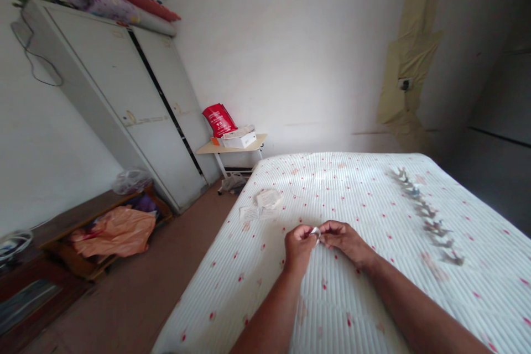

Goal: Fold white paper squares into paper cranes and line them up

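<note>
My left hand [298, 244] and my right hand [342, 239] meet over the white spotted mattress [373, 298], both pinching one small white piece of paper [316, 231] between their fingertips. Further off on the mattress lie a few white paper pieces [265, 203], to the upper left of my hands. A curved row of several small grey folded paper figures [427, 218] runs along the right side of the mattress.
A white wardrobe [124, 105] with rolled mats on top stands at the left. A small table [232, 146] with a red bag and white boxes sits by the far wall. A low wooden shelf [83, 221] holds an orange bag. Brown floor lies beside the mattress.
</note>
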Demonstrator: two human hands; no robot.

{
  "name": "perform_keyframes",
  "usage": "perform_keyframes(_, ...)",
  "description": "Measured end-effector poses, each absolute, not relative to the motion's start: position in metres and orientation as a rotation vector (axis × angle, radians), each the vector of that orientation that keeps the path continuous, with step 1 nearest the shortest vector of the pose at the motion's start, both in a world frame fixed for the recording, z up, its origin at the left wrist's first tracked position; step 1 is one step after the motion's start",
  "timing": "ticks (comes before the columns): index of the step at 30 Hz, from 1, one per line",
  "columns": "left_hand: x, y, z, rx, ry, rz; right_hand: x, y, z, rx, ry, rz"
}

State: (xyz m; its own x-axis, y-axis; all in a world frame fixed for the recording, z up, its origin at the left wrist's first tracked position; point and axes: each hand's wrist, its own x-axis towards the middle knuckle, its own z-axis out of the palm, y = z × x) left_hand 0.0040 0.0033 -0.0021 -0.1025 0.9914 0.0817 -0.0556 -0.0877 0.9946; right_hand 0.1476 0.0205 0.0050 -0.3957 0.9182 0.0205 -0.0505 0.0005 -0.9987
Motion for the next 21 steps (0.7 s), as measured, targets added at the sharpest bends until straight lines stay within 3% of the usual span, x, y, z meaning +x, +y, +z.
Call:
perform_keyframes(10, 0.004, 0.002, -0.001, 1.2, 1.239, 1.36, 0.144, 0.022, 0.0, -0.981, -1.431, 1.501)
perform_keyframes(21, 0.003, 0.001, 0.0, 1.25, 1.228, 1.347, 0.136, 0.015, -0.001, -1.107, -1.535, 1.24)
